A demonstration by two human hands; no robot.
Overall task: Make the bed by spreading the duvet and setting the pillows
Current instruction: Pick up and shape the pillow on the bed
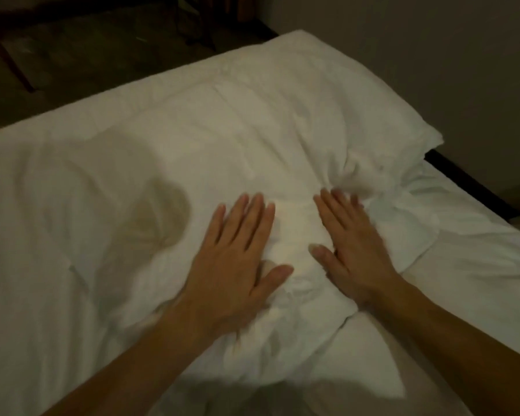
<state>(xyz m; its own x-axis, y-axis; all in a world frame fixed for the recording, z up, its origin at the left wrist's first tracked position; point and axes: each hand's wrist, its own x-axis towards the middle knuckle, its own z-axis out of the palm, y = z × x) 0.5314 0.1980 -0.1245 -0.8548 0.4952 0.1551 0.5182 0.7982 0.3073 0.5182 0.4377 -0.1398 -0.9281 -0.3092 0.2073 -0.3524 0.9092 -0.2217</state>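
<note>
Both my hands flat, fingers straight, gripping nothing: left hand (pixel 237 250) and right hand (pixel 351 244) press side by side on the white duvet (pixel 192 139). Duvet lies bunched beneath and ahead of me on the bed (pixel 478 265). Worst creases gather just beyond my right fingertips, so right hand is nearer. Long axis seems to run ahead-right toward the wall.
</note>
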